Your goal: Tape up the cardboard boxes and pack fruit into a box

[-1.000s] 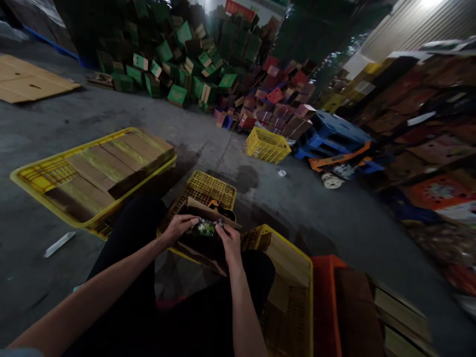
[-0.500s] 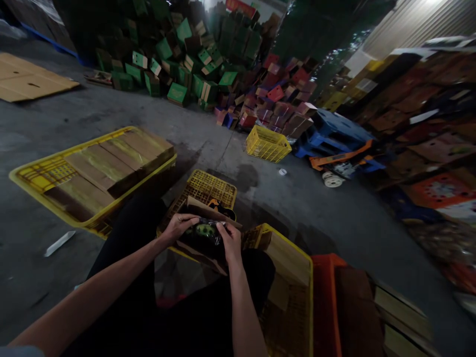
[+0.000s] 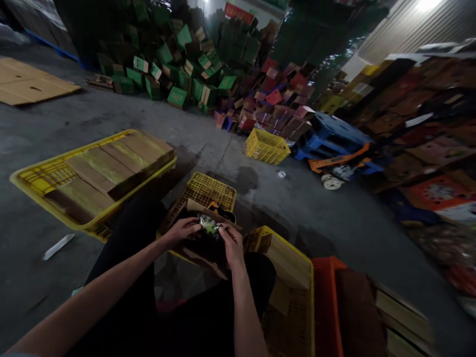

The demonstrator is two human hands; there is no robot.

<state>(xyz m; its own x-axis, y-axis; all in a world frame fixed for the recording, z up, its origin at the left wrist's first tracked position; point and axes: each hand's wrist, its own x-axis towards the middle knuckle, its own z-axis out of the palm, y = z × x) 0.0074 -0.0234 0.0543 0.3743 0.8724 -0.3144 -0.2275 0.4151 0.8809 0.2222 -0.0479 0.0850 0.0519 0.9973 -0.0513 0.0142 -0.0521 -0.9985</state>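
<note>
My left hand and my right hand pinch the two sides of a clear plastic bag with something green inside it. What the green contents are, I cannot make out. Both hands are over an open cardboard box, whose inside is dark. The box rests on an upturned yellow plastic crate between my knees. Just beyond the bag, a black and orange tape dispenser lies at the box's far edge.
On the left, a yellow crate holds several taped cardboard boxes. To the right stand another yellow crate with cardboard inside and a red crate. Farther off are a small yellow crate, blue pallets and heaped boxes.
The bag between my hands has gone from stretched flat to bunched up and shinier. My left fingers have shifted slightly at its edge, and the view has tilted up a little.
</note>
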